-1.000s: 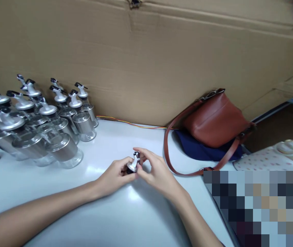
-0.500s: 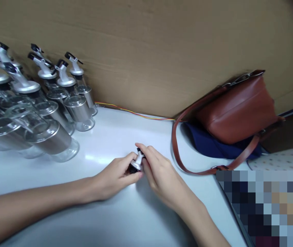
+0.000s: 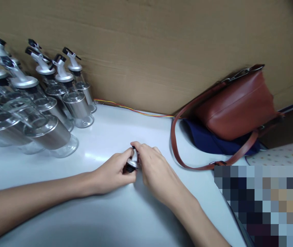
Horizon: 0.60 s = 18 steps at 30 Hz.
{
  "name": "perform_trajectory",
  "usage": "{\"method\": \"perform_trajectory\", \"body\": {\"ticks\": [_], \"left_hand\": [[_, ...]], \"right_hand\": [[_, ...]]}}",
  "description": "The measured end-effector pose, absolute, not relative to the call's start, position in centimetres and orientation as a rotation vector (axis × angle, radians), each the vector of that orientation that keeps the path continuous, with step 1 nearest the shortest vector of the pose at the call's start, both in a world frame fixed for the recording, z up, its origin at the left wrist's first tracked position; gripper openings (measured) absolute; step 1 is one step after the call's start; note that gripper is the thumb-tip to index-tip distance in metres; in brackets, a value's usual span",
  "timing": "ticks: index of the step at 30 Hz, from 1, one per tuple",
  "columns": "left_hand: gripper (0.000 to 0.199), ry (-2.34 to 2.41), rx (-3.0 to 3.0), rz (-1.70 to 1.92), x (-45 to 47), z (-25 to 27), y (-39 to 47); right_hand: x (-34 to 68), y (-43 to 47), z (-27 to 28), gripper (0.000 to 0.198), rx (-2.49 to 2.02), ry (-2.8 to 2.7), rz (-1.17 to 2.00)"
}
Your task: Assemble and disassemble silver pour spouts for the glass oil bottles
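Observation:
Between my two hands, above the white table, is a silver pour spout (image 3: 134, 158) with a black stopper at its base. My left hand (image 3: 115, 171) is closed around the stopper end, thumb on top and fingers beneath. The fingers of my right hand (image 3: 155, 168) close on the upper part of the spout, near its black tip. Part of the spout is covered by my fingers. To the left stands a glass bottle (image 3: 50, 135) with a metal band and an uncovered neck, among several others that carry spouts.
Several spouted bottles (image 3: 76, 106) crowd the left side. Cardboard (image 3: 148, 51) rises behind the white table (image 3: 84, 223), with thin wires (image 3: 136, 111) along its foot. At right, a brown leather bag (image 3: 239, 106) rests on dark blue cloth (image 3: 200, 140), its strap looping over the table.
The spout has tilted and turned slightly between my hands. My right hand has shifted a little left and rolled over it. Both hands keep their hold.

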<state>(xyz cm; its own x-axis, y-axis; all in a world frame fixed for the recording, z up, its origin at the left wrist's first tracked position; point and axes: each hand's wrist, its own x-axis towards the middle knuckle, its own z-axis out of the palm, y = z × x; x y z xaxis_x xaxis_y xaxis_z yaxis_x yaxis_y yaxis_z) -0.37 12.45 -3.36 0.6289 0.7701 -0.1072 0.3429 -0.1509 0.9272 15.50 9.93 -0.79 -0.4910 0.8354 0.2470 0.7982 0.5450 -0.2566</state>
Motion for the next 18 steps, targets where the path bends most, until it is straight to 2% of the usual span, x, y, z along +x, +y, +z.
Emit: {"method": "perform_trajectory", "body": {"ticks": [8, 12, 14, 18], "left_hand": [[0.015, 0.805, 1.794, 0.386, -0.8, -2.9, 12.5], [0.019, 0.849, 1.583, 0.562, -0.7, -2.6, 12.5], [0.02, 0.829, 1.494, 0.608, -0.7, -2.6, 12.5], [0.016, 0.783, 1.422, 0.66, -0.7, -2.8, 12.6]], "right_hand": [[16.6, 10.3, -0.6, 0.042, -1.299, -2.391, 0.188], [17.3, 11.1, -1.3, 0.027, -1.529, -2.208, 0.264], [17.6, 11.6, -1.7, 0.019, -1.621, -2.168, 0.188], [18.0, 12.1, -2.5, 0.019, -1.739, -2.155, 0.016]]}}
